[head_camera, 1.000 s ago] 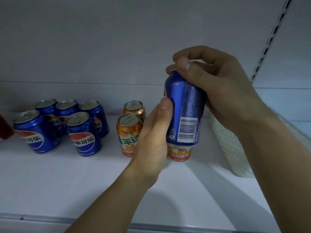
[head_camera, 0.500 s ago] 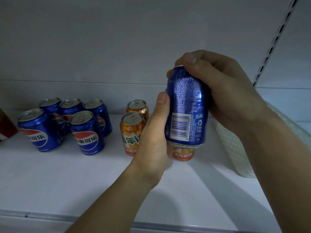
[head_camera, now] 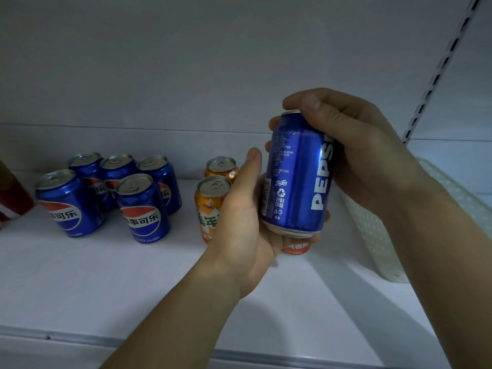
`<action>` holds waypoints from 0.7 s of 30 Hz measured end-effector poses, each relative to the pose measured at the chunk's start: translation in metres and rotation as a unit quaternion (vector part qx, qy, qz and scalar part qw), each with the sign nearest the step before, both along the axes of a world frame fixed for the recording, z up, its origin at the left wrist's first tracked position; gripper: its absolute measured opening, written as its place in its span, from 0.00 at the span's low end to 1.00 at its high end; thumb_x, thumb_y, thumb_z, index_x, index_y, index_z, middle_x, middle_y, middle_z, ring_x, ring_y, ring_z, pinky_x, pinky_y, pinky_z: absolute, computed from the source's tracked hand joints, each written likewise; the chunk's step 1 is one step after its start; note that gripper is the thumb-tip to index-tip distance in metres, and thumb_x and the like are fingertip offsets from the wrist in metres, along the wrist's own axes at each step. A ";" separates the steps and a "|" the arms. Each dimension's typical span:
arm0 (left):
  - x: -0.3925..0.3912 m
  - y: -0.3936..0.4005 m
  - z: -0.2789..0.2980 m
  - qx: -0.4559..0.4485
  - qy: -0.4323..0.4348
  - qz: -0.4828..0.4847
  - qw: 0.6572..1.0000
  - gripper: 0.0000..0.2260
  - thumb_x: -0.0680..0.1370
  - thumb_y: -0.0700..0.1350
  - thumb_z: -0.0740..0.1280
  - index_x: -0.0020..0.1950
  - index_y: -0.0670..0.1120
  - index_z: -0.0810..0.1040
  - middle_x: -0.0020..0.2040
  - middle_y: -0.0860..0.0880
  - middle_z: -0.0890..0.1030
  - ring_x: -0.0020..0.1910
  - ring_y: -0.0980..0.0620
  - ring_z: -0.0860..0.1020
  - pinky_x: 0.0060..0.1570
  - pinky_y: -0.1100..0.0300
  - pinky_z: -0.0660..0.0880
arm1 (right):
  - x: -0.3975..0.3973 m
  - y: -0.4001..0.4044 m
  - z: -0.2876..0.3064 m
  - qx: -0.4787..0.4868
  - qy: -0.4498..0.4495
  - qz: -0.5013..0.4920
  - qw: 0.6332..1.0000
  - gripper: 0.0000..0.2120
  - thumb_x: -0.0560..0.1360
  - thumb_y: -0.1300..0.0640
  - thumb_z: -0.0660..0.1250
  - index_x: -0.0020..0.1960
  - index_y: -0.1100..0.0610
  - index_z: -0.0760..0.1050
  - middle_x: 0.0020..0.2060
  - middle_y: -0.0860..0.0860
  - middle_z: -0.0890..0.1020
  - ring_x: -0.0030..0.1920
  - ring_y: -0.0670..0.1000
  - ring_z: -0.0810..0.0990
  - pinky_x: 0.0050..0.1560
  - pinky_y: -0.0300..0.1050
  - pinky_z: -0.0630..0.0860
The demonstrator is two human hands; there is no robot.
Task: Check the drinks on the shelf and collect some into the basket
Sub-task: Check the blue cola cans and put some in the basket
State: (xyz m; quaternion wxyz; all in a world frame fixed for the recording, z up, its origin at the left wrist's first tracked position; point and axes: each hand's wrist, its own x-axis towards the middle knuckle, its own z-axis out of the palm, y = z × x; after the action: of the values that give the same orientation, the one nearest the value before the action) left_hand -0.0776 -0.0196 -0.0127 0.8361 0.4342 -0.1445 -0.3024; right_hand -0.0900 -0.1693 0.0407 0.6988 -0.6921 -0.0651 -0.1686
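Note:
I hold a blue Pepsi can point(head_camera: 298, 179) upright in front of the shelf, its white PEPSI lettering facing me. My right hand point(head_camera: 354, 153) grips it from the top and right side. My left hand point(head_camera: 245, 217) cups its bottom and left side. Several more blue Pepsi cans point(head_camera: 143, 209) stand at the left of the white shelf point(head_camera: 106, 283). Orange cans point(head_camera: 213, 201) stand in the middle, partly hidden by my left hand. A white perforated basket point(head_camera: 372, 230) sits at the right, behind my right forearm.
A red object point(head_camera: 13, 198) shows at the far left edge of the shelf. A slotted metal upright point(head_camera: 436, 73) runs up the back wall at right. The shelf's front lip point(head_camera: 80, 339) lies close below my arms.
The can has been turned in my hands: the barcode side has rotated away to the left and the PEPSI lettering now faces me. Both hands stayed on it.

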 end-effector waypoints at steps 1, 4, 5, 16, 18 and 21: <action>-0.001 -0.001 0.000 -0.002 -0.001 0.009 1.000 0.28 0.74 0.61 0.61 0.68 0.47 0.78 0.59 0.43 0.85 0.52 0.45 0.86 0.47 0.49 0.83 | 0.000 0.001 0.000 -0.002 0.004 0.001 1.000 0.21 0.72 0.48 0.72 0.58 0.61 0.80 0.54 0.66 0.84 0.50 0.65 0.85 0.54 0.55 0.83; -0.003 -0.002 -0.001 0.004 0.001 0.031 1.000 0.25 0.74 0.60 0.62 0.64 0.48 0.81 0.53 0.45 0.87 0.43 0.48 0.86 0.40 0.52 0.83 | -0.001 0.001 0.000 -0.015 0.020 0.017 1.000 0.19 0.74 0.48 0.69 0.58 0.60 0.80 0.55 0.64 0.85 0.51 0.61 0.86 0.54 0.52 0.83; -0.003 -0.001 -0.002 0.011 0.006 0.031 0.999 0.24 0.75 0.61 0.61 0.60 0.48 0.83 0.50 0.44 0.87 0.40 0.47 0.86 0.40 0.51 0.83 | -0.001 0.000 0.000 -0.013 0.021 0.030 0.999 0.18 0.75 0.49 0.68 0.59 0.60 0.80 0.56 0.63 0.85 0.53 0.62 0.86 0.55 0.52 0.83; -0.002 -0.003 -0.001 -0.008 -0.036 0.055 0.998 0.21 0.72 0.60 0.62 0.55 0.50 0.85 0.51 0.45 0.88 0.45 0.47 0.86 0.46 0.49 0.84 | -0.003 -0.004 0.006 -0.039 -0.017 0.031 0.999 0.13 0.73 0.53 0.72 0.54 0.58 0.83 0.41 0.51 0.87 0.41 0.49 0.85 0.41 0.38 0.79; -0.003 -0.005 -0.002 -0.007 -0.035 0.058 0.998 0.21 0.72 0.61 0.61 0.48 0.50 0.88 0.47 0.44 0.88 0.40 0.47 0.86 0.38 0.51 0.84 | -0.003 0.000 0.004 -0.045 -0.012 0.015 0.999 0.15 0.71 0.49 0.75 0.52 0.59 0.83 0.39 0.51 0.86 0.39 0.49 0.85 0.39 0.38 0.79; -0.004 -0.006 0.000 0.002 -0.029 0.050 0.998 0.24 0.74 0.62 0.60 0.51 0.47 0.87 0.46 0.41 0.87 0.38 0.44 0.84 0.37 0.49 0.83 | -0.004 0.002 0.004 -0.029 0.002 0.034 0.999 0.16 0.74 0.49 0.70 0.53 0.62 0.83 0.45 0.60 0.87 0.43 0.54 0.85 0.44 0.42 0.81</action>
State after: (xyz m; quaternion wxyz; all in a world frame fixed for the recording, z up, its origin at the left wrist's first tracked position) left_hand -0.0813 -0.0253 -0.0128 0.8449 0.4510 -0.1462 -0.2476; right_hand -0.0942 -0.1672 0.0446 0.6840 -0.7098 -0.0918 -0.1410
